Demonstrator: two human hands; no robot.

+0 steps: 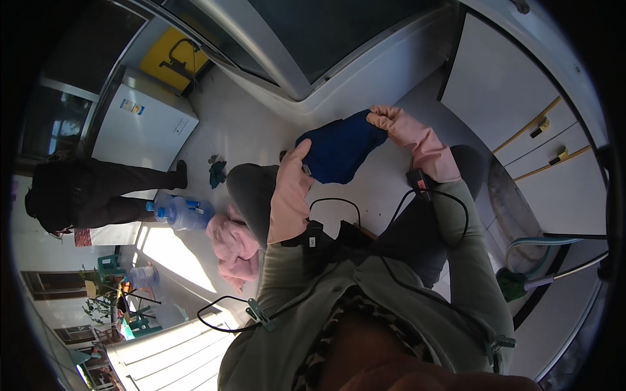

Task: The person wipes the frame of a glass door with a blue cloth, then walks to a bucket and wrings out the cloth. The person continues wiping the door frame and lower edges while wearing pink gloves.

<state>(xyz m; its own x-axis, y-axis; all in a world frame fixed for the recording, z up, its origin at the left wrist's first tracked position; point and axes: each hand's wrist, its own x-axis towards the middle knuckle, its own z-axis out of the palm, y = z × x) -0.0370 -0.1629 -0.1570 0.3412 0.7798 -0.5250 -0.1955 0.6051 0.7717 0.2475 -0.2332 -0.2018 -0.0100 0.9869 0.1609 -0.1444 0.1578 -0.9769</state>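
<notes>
Both of my hands wear pink gloves and hold a dark blue cloth (341,150) stretched between them, above the floor and in front of my knees. My left hand (299,155) grips the left edge of the cloth, its thumb lying on top near a small pale tag. The cloth's upper right corner is pinched in my right hand (384,117). The fingers behind the cloth are hidden. Black devices with cables are strapped at both wrists.
Left of my knee lies a pink cloth (234,247) beside large water bottles (183,211). A person (98,195) stands further left. A dark cloth (217,174) lies on the floor. White cabinets (508,88) stand right, a glass-panelled enclosure (303,100) ahead.
</notes>
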